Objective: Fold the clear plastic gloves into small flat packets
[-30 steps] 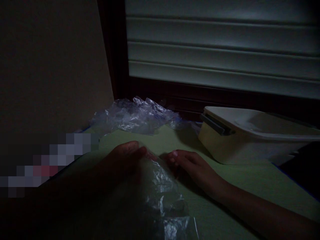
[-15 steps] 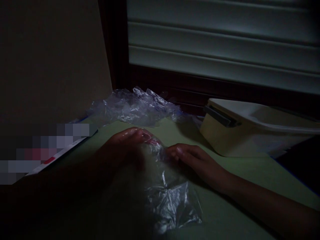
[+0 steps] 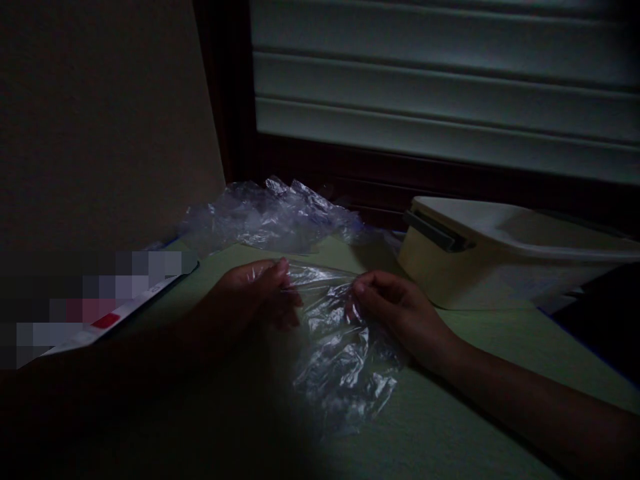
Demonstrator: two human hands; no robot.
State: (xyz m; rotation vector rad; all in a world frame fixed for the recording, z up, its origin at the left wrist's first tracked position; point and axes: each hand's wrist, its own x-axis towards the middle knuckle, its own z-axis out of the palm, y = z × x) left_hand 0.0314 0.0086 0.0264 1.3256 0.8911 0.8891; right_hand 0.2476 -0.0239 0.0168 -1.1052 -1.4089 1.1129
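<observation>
A clear plastic bag [image 3: 340,347] hangs crinkled between my hands, its top edge stretched fairly straight from one to the other. My left hand [image 3: 263,283] pinches the bag's left upper corner between thumb and fingers, the lower fingers curling behind the film. At the right upper corner, my right hand [image 3: 393,307] grips the edge with thumb and forefinger. The lower part of the bag droops over the pale green tabletop [image 3: 480,400]; whether it touches the surface is hard to tell in the dim light.
Beyond my hands, several crumpled clear plastic bags [image 3: 270,213] lie heaped by the wall. A cream plastic bin [image 3: 450,280] with a dark handle stands at the right. On the left lies a white-edged flat item [image 3: 125,310], partly blurred out. A slatted shutter [image 3: 440,87] rises behind.
My right hand has risen slightly and now grips the bag's edge. The bag's top is now pulled taut between both hands, and its lower end has lifted a little.
</observation>
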